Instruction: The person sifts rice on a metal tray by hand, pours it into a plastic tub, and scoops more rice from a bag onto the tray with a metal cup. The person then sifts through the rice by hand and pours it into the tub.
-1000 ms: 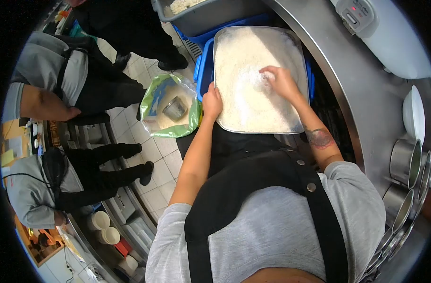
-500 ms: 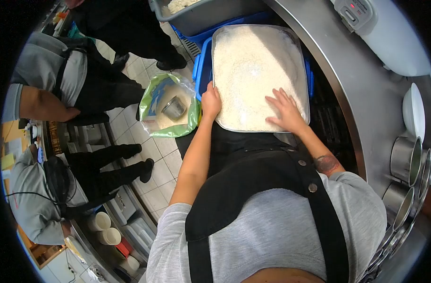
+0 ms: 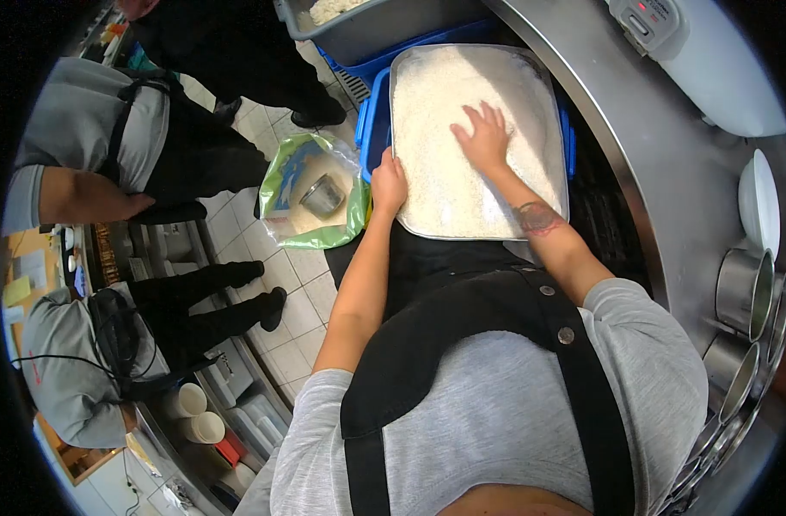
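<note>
With the fingers of my left hand (image 3: pixel 390 187) I am gripping the left rim of a shallow tray (image 3: pixel 445 236); how far they are reaching under it, I cannot tell. The fingers of my right hand (image 3: pixel 485 142) are lying spread, palm down, over the pale crumbs (image 3: pixel 440 176), and they are grasping nothing. Whether they are pressing on the surface or only touching it, I am not able to say. The tray is lying below these right fingers and to the right of the left ones; it is sitting over a blue container (image 3: pixel 376 129), whose edge is showing just beyond my left fingers.

By my judgement, the tray is carrying a considerable load, so it is probably feeling heavy, and its wall is looking stiff, not fragile. The rim is perhaps being a little slippery from the fine dust. For a firm hold I am favouring two opposite rims: the one inside my left fingers, and the one to the right of my right fingers.

The crumbs are looking dry, light and loose; a cupped palm is probably suiting them better than a pinch. Just to the left of my left fingers, a green bag (image 3: pixel 333 236) is standing with a metal cup (image 3: pixel 322 196) inside; well to the right of my right fingers, a metal desk (image 3: pixel 617 112) is curving.
</note>
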A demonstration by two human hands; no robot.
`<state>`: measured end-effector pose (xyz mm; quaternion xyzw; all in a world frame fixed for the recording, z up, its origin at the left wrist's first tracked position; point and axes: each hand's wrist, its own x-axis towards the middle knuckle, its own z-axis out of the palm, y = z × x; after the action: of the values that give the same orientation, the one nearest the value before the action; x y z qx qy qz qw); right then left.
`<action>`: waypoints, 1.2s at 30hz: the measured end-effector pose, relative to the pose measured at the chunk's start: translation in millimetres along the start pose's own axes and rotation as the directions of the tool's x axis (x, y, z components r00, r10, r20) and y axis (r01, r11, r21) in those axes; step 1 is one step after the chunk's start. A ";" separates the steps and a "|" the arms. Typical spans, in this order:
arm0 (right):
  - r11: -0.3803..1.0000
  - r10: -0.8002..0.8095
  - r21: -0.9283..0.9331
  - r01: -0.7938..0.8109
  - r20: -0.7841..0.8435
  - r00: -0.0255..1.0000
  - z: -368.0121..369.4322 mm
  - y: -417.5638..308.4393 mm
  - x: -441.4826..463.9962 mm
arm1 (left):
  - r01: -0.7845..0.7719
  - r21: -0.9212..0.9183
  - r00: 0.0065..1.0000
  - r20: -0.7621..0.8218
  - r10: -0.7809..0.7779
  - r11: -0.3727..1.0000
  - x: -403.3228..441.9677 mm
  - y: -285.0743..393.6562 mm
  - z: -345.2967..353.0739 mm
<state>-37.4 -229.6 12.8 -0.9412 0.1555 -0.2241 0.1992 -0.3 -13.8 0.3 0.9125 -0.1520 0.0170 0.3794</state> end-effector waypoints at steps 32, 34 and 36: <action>0.906 0.090 0.382 -0.183 0.248 0.965 -115.3 72.4 -19.5 | -0.010 -0.010 1.000 -0.013 0.010 1.000 1.5 -5.6 5.0; 0.959 0.110 0.249 -0.138 0.122 0.986 -95.2 82.2 -32.2 | 0.004 0.004 1.000 -0.003 -0.004 1.000 0.8 -3.2 2.6; 0.977 0.148 0.155 -0.143 -0.019 0.989 -75.6 80.9 -53.2 | 0.000 -0.007 1.000 -0.005 0.000 1.000 1.1 -2.9 1.6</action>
<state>-135.7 -302.9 19.7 -0.9058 0.2092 -0.2343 0.2845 1.4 -13.3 -2.7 0.9111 -0.1513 0.0188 0.3829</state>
